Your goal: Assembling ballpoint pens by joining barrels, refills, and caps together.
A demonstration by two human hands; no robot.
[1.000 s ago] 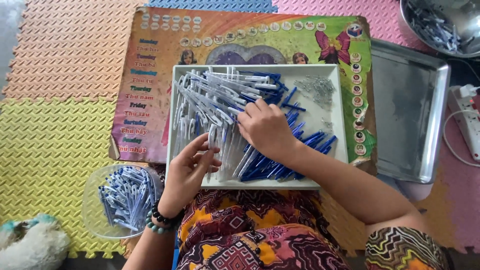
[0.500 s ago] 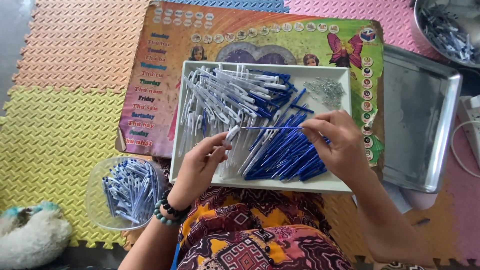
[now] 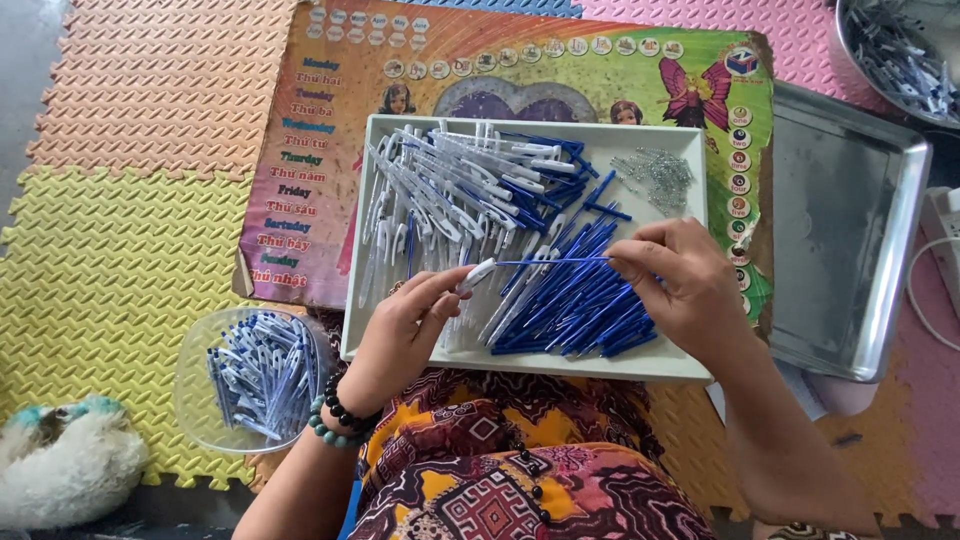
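left hand sits at about 7 o'clock of the white tray, fingers pinched shut on a white pen barrel, barrel tilted up toward 2 o'clock. right hand is at about 4 o'clock of the tray, thumb and forefinger closed on the end of a thin blue refill. refill runs near level, 3 to 9 o'clock, its far tip at the barrel's open end; can't tell whether it's inside or just touching.

tray contents: heap of white barrels filling the 10 o'clock half, pile of blue refills fanned across 5 o'clock, small cluster of metal springs at 2 o'clock. both hands hover over the near edge of the tray, above the piles.

tray rests on a colourful printed mat, which lies on foam floor tiles. clear round bowl with blue-and-white pen parts at 8 o'clock of the tray, just beside the left wrist, which wears a bead bracelet. metal tray at 3 o'clock, touching the mat edge. metal bowl holding more pen parts at 1 o'clock, cut off by the frame. fluffy white item at far 8 o'clock, well apart from the work.
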